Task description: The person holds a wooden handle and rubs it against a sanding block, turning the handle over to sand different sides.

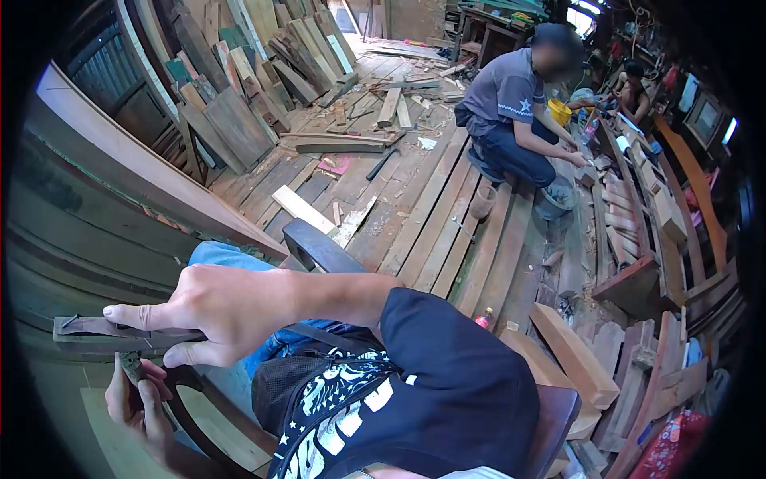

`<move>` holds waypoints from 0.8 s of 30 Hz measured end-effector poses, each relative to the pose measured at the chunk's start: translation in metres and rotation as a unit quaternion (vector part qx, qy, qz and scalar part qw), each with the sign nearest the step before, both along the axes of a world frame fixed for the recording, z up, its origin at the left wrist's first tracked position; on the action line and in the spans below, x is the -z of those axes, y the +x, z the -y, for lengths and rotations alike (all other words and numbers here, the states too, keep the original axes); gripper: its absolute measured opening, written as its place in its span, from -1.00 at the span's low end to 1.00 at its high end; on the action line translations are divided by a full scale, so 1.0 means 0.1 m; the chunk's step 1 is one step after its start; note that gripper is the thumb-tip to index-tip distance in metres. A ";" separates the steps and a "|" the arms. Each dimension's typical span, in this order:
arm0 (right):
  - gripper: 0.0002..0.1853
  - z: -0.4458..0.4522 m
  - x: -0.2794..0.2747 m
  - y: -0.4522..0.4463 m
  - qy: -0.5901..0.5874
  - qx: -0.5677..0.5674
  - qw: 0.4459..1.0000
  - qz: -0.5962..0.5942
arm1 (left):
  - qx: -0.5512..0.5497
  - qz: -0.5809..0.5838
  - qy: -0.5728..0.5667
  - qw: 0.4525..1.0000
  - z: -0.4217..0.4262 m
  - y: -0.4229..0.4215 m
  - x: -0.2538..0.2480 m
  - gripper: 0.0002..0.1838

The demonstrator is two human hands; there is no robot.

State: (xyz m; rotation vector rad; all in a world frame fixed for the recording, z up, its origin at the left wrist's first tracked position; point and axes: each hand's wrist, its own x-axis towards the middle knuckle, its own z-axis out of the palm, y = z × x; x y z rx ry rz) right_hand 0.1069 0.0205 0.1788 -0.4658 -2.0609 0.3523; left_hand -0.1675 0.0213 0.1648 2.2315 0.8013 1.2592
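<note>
Pinching a small grey-green block [132,367], left hand [148,411] sits beside the narrow dark-wood strip [112,343] right hand [211,311] clasps along its forefinger [152,317].

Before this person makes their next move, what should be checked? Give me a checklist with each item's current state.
1. Right hand on the wooden bar: ok, index finger stretched along it.
2. Left hand holding the small greenish-grey piece: ok, between thumb and fingers.
3. Piece touching the bar: cannot tell, though they look very close.
4. Bar supported from beneath: cannot tell.
5. Nearest other person clear of both hands: ok, crouching well away.
6. Floor free of loose wood: not ok, a pale board and scraps lie there.
</note>
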 end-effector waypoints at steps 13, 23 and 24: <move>-0.19 -0.05 0.04 -0.02 0.064 -0.008 0.998 -0.017 | -0.010 0.007 -0.019 1.000 0.00 0.00 0.00 -0.45; -0.17 -0.05 0.02 -0.02 0.051 -0.019 0.998 -0.019 | -0.009 0.014 -0.011 1.000 0.00 0.01 0.01 -0.44; -0.19 -0.03 0.00 -0.01 0.017 -0.014 1.000 -0.005 | -0.009 0.015 -0.011 1.000 -0.01 0.01 0.00 -0.44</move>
